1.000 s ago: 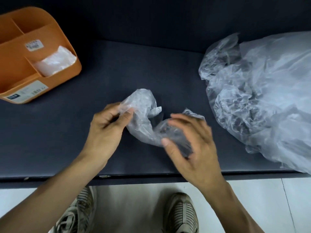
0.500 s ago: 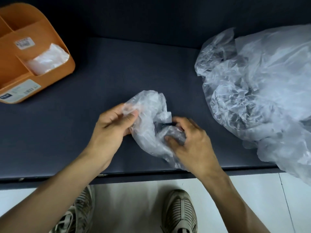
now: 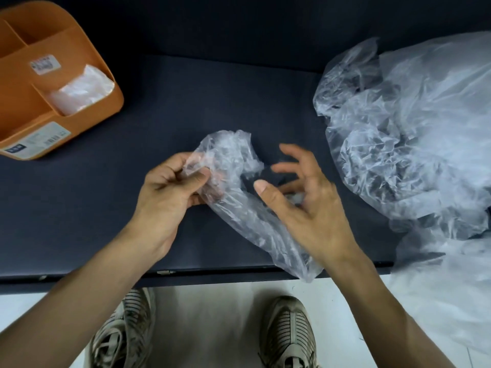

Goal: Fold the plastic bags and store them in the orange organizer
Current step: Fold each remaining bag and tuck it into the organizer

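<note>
The right hand (image 3: 305, 208) has let go, fingers now spread; the left hand (image 3: 170, 192) still pinches the bag (image 3: 239, 208) above the dark worktop's (image 3: 79, 208) front edge, over pale floor (image 3: 212, 314).

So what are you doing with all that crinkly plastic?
A person is working on a clear plastic bag over a dark table. The left hand pinches one crumpled end of it, while the right hand has its fingers spread beside the rest, which trails down past the table's edge. It isn't folded yet. A folded bag already sits in one compartment of the orange organizer at the far left, and a big pile of bags waits on the right.
</note>
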Demonstrator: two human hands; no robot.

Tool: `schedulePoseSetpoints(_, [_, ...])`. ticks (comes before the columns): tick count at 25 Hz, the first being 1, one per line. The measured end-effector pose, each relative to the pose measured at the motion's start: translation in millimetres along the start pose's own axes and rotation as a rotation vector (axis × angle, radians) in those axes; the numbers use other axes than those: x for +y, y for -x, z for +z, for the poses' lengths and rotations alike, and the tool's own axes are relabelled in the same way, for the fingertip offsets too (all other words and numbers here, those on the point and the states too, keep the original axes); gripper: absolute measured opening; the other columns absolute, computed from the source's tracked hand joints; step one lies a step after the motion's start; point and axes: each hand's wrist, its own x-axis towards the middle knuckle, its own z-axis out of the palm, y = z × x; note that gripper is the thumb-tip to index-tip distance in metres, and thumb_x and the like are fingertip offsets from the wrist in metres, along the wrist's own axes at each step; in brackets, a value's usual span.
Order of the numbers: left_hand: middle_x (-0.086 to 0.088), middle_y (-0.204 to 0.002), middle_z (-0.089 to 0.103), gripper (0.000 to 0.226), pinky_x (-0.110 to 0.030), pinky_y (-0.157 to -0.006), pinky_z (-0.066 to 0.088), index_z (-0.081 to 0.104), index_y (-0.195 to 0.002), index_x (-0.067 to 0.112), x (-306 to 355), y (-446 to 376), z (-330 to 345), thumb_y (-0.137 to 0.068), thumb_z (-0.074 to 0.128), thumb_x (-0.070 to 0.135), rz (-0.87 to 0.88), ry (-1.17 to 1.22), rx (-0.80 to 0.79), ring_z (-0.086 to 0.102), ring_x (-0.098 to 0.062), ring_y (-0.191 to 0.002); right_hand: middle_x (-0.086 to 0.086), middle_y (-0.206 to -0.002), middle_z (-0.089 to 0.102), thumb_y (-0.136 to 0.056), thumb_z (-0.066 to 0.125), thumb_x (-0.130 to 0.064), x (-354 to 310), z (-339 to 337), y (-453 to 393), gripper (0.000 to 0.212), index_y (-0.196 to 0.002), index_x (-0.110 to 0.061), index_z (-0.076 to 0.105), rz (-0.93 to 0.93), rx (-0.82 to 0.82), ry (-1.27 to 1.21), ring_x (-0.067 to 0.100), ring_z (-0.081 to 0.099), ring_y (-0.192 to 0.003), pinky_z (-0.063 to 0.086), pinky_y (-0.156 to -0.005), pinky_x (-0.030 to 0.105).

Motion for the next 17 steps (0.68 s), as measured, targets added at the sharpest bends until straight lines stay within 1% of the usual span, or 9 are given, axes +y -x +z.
schedulePoseSetpoints(2, [-0.004,-0.093,0.075,0.016,-0.028,-0.072,0.059,0.068,-0.103,0.012,0.9,1.4,-1.4,-0.092,0.063,0.002,-0.008,-0.022,-0.041,0.071,-0.017,-0.083,-0.023,-0.103,0.071,-0.084,0.066,-0.063,-7.1,2.0,-7.5,0.067,-0.142,-0.039,0.041,0.072,-0.13,0.04,-0.004,0.066,-0.087,0.051,-0.083,0.018])
schedulePoseSetpoints(4, [-0.005,-0.098,0.074,0.018,-0.028,-0.074,0.059,0.069,-0.105,0.013,3.2,2.7,-4.9,-0.087,0.07,0.01,-0.04,0.018,-0.111,0.072,-0.018,-0.088,-0.022,-0.093,0.073,-0.088,0.065,-0.057,-7.3,8.0,-14.6,0.057,-0.138,-0.037,0.045,0.112,-0.117,0.028,-0.006,0.066,-0.086,0.05,-0.086,0.021])
schedulePoseSetpoints(6, [-0.008,-0.101,0.075,0.016,-0.03,-0.077,0.06,0.069,-0.104,0.013,5.1,3.2,-6.5,-0.089,0.068,0.018,-0.077,0.087,-0.132,0.072,-0.021,-0.09,-0.018,-0.085,0.074,-0.092,0.064,-0.05,-5.0,14.1,-20.7,0.046,-0.133,-0.034,0.051,0.149,-0.075,-0.044,-0.002,0.068,-0.083,0.053,-0.087,0.027])
schedulePoseSetpoints(8, [-0.008,-0.099,0.075,0.013,-0.034,-0.079,0.061,0.07,-0.101,0.012,4.9,2.1,-6.4,-0.093,0.061,0.02,-0.107,0.123,-0.071,0.073,-0.022,-0.089,-0.011,-0.08,0.074,-0.093,0.067,-0.041,0.2,19.4,-25.7,0.028,-0.118,-0.03,0.062,0.161,-0.048,-0.096,0.006,0.07,-0.074,0.058,-0.081,0.039])
schedulePoseSetpoints(9, [-0.007,-0.097,0.076,0.014,-0.036,-0.08,0.062,0.07,-0.098,0.012,4.7,1.8,-6.1,-0.093,0.06,0.02,-0.118,0.129,-0.047,0.073,-0.022,-0.087,-0.006,-0.078,0.074,-0.093,0.069,-0.037,1.4,20.5,-27.2,0.016,-0.105,-0.026,0.067,0.164,-0.033,-0.127,0.013,0.07,-0.069,0.06,-0.073,0.043])
schedulePoseSetpoints(10, [-0.006,-0.096,0.076,0.015,-0.037,-0.081,0.062,0.071,-0.096,0.012,4.3,1.7,-6.3,-0.091,0.06,0.022,-0.124,0.13,-0.039,0.073,-0.021,-0.085,0.0,-0.077,0.074,-0.094,0.069,-0.032,2.4,20.8,-27.2,0.012,-0.094,-0.02,0.068,0.17,-0.018,-0.174,0.018,0.07,-0.065,0.06,-0.064,0.044])
schedulePoseSetpoints(11, [-0.006,-0.094,0.076,0.017,-0.036,-0.079,0.062,0.071,-0.094,0.012,4.4,1.7,-7.0,-0.089,0.06,0.023,-0.126,0.128,-0.045,0.073,-0.02,-0.084,0.004,-0.078,0.074,-0.095,0.069,-0.027,3.8,20.3,-26.6,0.015,-0.088,-0.014,0.068,0.184,0.0,-0.241,0.019,0.07,-0.063,0.059,-0.057,0.04])
schedulePoseSetpoints(13, [-0.005,-0.093,0.076,0.018,-0.033,-0.076,0.062,0.072,-0.092,0.013,3.1,1.0,-10.3,-0.089,0.061,0.026,-0.112,0.115,-0.041,0.073,-0.018,-0.082,0.007,-0.083,0.075,-0.096,0.068,-0.02,4.8,17.5,-25.2,0.014,-0.087,-0.008,0.069,0.231,0.042,-0.39,0.013,0.067,-0.062,0.056,-0.055,0.027])
schedulePoseSetpoints(17, [0.0,-0.084,0.073,0.014,-0.03,-0.074,0.059,0.072,-0.077,0.019,0.9,-4.6,-21.2,-0.08,0.07,0.032,-0.074,0.108,0.071,0.068,-0.015,-0.077,0.008,-0.084,0.074,-0.096,0.064,-0.012,10.1,2.5,-28.5,0.014,-0.083,-0.013,0.067,0.363,0.098,-0.761,0.017,0.066,-0.072,0.055,-0.062,0.028])
